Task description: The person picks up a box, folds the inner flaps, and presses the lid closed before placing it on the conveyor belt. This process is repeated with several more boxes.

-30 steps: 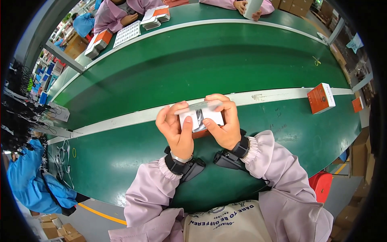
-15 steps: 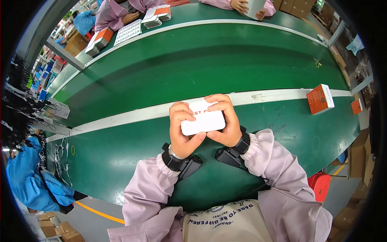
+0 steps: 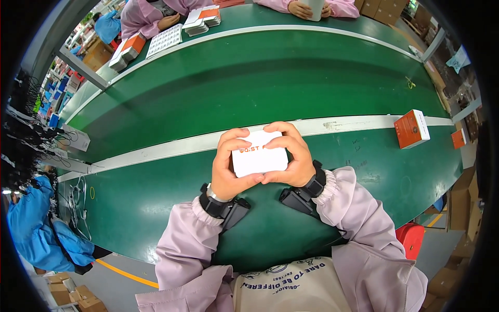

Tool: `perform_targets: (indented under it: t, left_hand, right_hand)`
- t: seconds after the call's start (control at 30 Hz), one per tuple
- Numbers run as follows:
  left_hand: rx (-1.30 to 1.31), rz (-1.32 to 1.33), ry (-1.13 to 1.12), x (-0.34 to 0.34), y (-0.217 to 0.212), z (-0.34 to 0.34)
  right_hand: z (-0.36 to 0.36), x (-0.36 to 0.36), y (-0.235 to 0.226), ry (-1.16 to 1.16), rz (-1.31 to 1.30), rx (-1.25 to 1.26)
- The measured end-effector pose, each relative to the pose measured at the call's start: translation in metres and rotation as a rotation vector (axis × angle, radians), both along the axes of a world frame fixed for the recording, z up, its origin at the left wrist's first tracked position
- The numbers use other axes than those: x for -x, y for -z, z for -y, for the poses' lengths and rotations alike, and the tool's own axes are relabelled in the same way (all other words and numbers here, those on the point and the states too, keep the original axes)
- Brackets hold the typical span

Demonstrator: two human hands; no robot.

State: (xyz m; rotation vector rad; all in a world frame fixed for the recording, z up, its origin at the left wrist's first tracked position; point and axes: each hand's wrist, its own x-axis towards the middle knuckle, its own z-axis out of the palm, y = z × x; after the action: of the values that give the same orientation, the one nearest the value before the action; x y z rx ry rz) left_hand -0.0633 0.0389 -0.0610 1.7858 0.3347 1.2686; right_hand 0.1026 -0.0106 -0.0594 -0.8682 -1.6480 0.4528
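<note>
Between my two hands is a small white box (image 3: 259, 160) with rounded corners and orange lettering on its upper face. My left hand (image 3: 227, 167) closes round its left side, fingers curled over the far edge and thumb along the near edge. On the right side my right hand (image 3: 295, 158) grips it the same way, and the thumb tips nearly meet at the near edge. The box is held above the green tabletop, close to the white rail (image 3: 202, 144). Its underside is hidden.
An orange and white box (image 3: 411, 129) stands at right by the rail, with a smaller orange box (image 3: 458, 139) beyond it. Across the green conveyor (image 3: 260, 78), people handle stacked cartons (image 3: 200, 21). Tangled white cables (image 3: 79, 208) lie at left beside a person in blue (image 3: 44, 229).
My left hand has shifted slightly left and its fingers have moved back toward the box's edge, showing more of the lettering. The person across the table has lowered a white item.
</note>
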Motion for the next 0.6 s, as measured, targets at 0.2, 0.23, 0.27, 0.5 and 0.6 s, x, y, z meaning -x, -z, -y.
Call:
perform_targets:
  t: [0.2,0.23,0.27,0.5,0.6]
  left_hand:
    - [0.019,-0.061,0.03,0.011,0.005,-0.002]
    - [0.029,-0.058,-0.002,0.012,0.006,-0.001]
    - [0.03,-0.058,-0.003,0.012,0.005,0.001]
    - [-0.01,0.01,0.067,0.013,0.004,0.002]
    - [-0.067,-0.027,0.068,0.017,0.004,-0.004]
  right_hand:
    - [-0.001,-0.003,-0.004,-0.009,0.073,-0.003]
    - [0.001,-0.002,-0.005,-0.01,0.073,-0.002]
    - [0.003,-0.001,-0.005,0.0,0.045,0.014]
    - [0.0,-0.004,-0.002,-0.078,0.028,-0.052]
    - [0.001,-0.004,-0.005,-0.174,0.054,-0.057]
